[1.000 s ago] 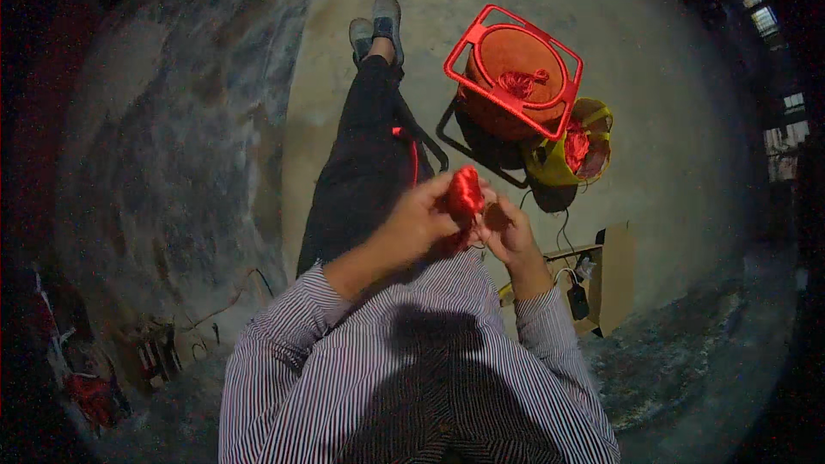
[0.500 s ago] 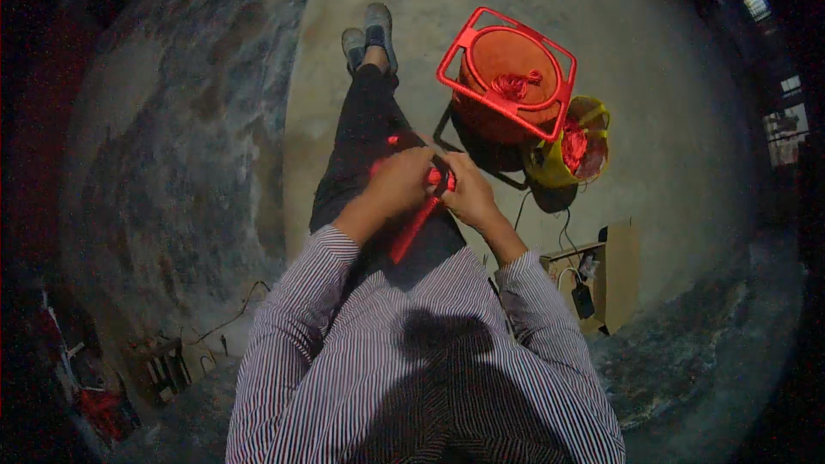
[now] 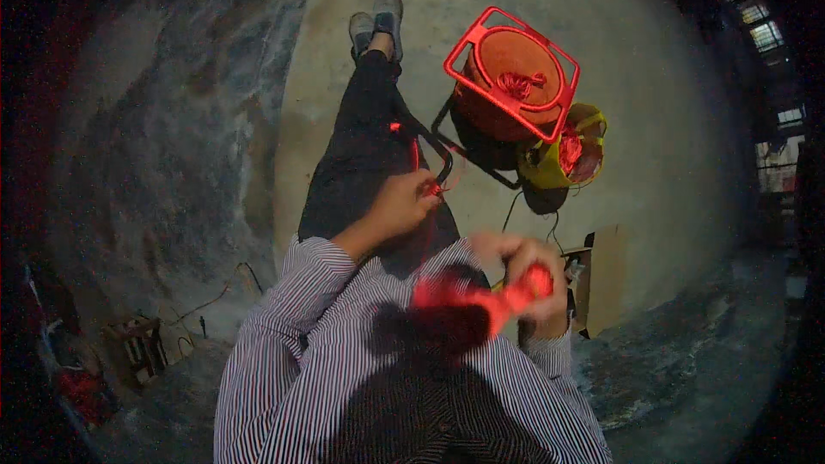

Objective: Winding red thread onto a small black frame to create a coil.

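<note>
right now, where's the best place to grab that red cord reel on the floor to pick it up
Probably the red frame bar at the top left corner of the cord reel, reached from above. The reel lies flat with its square frame facing up, and that corner stands away from the yellow bucket crowding its lower right side.

I am wearing the single fisheye camera on my head, and it is looking steeply down over my striped shirt [image 3: 369, 378] and outstretched legs [image 3: 361, 155] to the concrete floor [image 3: 670, 77]. It is sitting close above my lap, and the floor is bending away toward the dark rim.
</note>
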### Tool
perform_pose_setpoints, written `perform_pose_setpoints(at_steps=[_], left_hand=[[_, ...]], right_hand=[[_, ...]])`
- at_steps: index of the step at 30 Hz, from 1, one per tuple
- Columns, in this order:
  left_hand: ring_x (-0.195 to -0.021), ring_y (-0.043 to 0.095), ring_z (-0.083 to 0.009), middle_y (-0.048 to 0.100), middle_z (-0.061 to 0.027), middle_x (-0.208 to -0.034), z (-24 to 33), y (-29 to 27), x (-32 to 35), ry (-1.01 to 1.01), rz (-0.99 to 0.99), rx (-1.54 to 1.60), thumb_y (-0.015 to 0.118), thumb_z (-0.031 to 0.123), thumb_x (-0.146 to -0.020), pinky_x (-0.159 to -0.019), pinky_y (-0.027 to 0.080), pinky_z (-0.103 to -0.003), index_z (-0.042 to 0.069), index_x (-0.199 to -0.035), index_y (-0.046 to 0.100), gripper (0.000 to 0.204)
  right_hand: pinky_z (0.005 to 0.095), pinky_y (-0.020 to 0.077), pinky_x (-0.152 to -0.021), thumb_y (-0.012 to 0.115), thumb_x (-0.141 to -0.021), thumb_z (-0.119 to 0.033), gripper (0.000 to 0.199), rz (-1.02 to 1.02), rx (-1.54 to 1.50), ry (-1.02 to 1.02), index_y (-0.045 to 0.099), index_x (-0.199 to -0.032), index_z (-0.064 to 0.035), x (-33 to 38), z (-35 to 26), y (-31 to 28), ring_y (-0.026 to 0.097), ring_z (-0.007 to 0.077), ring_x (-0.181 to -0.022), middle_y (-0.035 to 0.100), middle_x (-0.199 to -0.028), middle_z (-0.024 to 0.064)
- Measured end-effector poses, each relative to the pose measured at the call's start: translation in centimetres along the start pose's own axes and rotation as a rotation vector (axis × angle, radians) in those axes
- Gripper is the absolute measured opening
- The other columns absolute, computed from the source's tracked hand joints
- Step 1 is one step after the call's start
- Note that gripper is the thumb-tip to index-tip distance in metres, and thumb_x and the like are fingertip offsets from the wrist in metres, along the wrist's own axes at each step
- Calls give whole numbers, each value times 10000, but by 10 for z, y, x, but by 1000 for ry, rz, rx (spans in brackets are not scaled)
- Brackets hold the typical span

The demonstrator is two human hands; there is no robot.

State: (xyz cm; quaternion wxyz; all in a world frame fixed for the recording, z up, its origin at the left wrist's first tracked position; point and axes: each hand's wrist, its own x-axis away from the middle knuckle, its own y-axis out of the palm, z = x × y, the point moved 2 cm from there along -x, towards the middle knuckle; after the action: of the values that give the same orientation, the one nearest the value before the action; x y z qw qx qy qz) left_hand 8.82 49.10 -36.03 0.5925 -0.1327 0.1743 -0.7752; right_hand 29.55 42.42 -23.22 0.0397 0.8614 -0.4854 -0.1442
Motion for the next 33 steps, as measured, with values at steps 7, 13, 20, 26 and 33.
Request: perform_pose_setpoints(at_steps=[7, 13, 20, 26, 33], left_hand=[[-694, 587, -144, 633, -64, -815, 15, 0, 1, -105, -58, 166, 698, 80, -762, -652, 480, -290, 89, -1227, 478, 515], [-688, 572, -135, 616, -44, -789, 7, 5, -2, -109, -68, 119, 703, 79, -757, -643, 474, -283, 89, -1172, 513, 457], [-700, 543, -116, 583, -15, -780, 6, 6, -6, -130, -104, 147, 714, 80, -743, -657, 460, -267, 88, -1148, 532, 444], [-679, 494, -104, 518, 8, -730, 10, 4, -6, -222, -129, 185, 721, 88, -740, -636, 437, -256, 77, -1121, 542, 420], [-733, 531, -147, 564, -45, -783, -8, 12, -22, -121, -231, 69, 708, 155, -769, -697, 453, -291, 45, -1047, 568, 330]], right_hand=[[385, 447, -839, 755, -669, -344, 471, -615, -787, -165, 565, -920, 7, 16, 10, 52, 552, 295, -1008, 557, -1110, 203], [344, 481, -708, 736, -724, -363, 466, -924, -1162, -158, 569, -941, 14, 23, -14, 71, 577, 271, -842, 597, -974, 171], [326, 465, -508, 558, -907, -281, 267, -277, -762, -288, 504, -809, -39, -7, -94, 74, 557, 226, -572, 603, -713, 107], [346, 413, -454, 520, -918, -314, 320, -563, -817, -307, 542, -759, -37, 5, -73, 60, 531, 250, -529, 570, -661, 127], [281, 304, -382, 504, -909, -199, 213, -713, -939, -493, 467, -821, -9, -20, -111, 75, 439, 157, -434, 471, -544, 72]])
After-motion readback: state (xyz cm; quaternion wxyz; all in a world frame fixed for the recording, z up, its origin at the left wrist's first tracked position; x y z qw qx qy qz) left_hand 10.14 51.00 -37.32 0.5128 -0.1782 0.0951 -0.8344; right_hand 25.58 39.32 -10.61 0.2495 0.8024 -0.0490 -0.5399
